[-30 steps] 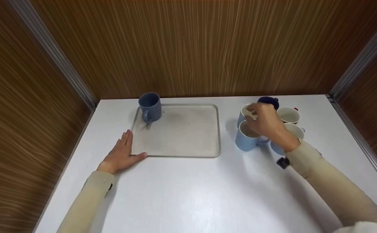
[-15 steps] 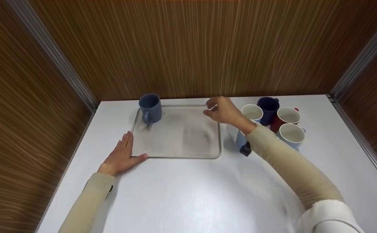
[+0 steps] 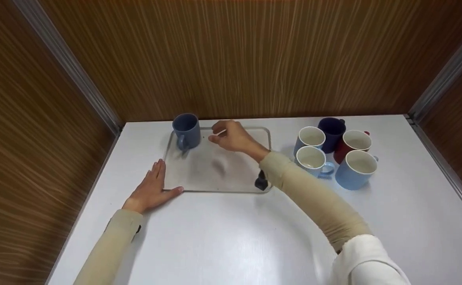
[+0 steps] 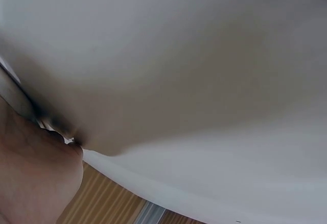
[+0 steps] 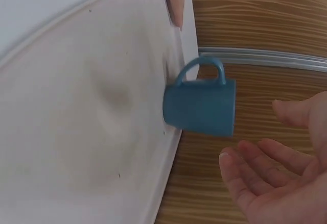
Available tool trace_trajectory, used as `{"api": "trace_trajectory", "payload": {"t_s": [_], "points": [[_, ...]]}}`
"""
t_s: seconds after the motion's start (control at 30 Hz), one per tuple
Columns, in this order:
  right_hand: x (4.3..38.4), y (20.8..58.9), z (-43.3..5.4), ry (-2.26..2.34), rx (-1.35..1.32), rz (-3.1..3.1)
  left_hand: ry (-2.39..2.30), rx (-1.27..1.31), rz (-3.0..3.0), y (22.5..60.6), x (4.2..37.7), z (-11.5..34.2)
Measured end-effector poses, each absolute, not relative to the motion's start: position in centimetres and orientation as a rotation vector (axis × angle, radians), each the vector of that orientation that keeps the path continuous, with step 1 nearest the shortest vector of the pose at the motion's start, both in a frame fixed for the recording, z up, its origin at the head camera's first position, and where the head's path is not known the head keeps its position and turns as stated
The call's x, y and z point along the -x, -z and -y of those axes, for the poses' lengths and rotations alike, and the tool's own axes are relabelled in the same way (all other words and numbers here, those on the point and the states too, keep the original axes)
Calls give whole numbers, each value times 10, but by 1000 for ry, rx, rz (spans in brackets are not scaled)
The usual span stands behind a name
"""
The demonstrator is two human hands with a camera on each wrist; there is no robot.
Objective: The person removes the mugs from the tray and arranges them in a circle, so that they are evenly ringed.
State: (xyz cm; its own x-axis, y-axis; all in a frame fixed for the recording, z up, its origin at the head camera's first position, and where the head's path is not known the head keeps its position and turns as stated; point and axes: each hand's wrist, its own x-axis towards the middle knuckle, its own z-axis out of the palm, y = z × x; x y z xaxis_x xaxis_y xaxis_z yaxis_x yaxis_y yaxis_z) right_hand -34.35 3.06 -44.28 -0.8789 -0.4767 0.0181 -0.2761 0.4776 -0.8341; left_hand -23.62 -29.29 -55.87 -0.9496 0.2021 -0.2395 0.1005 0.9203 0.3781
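Observation:
A grey-blue mug stands upright on the back left corner of a pale rectangular tray, its handle toward the front. My right hand is over the tray to the right of that mug, apart from it. In the right wrist view the right hand's fingers and thumb are spread with nothing between them, near the mug's rim. My left hand lies flat at the tray's front left corner, fingers along the left edge and thumb along the front edge. The left wrist view shows mostly table and part of that hand.
Right of the tray stand several mugs close together: a light-blue mug at the front right, two more light-blue ones, a dark-blue mug and a red mug. Wood-grain panels enclose the white table at back and sides.
My right hand has moved left, holding nothing, from above the group of mugs to over the tray near the grey-blue mug. The left hand stays at the tray's corner.

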Motion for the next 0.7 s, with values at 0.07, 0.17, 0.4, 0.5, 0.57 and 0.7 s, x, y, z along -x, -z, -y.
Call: {"api": "trace_trajectory", "payload": {"t_s": [0.07, 0.17, 0.4, 0.5, 0.57, 0.7], "points": [[345, 449, -21, 1383, 632, -2488, -535, -225, -2804, 558, 237, 292], [347, 461, -7, 1446, 615, -2474, -548, -248, -2815, 556, 238, 293], [338, 491, 35, 1543, 562, -2331, -532, -196, -2817, 553, 222, 309], [333, 498, 50, 1585, 516, -2264, -539, -189, -2824, 551, 219, 312], [331, 502, 58, 1604, 507, -2225, -543, -187, -2823, 550, 219, 312], [324, 507, 74, 1643, 490, -2119, -545, -186, -2825, 548, 219, 312]]}}
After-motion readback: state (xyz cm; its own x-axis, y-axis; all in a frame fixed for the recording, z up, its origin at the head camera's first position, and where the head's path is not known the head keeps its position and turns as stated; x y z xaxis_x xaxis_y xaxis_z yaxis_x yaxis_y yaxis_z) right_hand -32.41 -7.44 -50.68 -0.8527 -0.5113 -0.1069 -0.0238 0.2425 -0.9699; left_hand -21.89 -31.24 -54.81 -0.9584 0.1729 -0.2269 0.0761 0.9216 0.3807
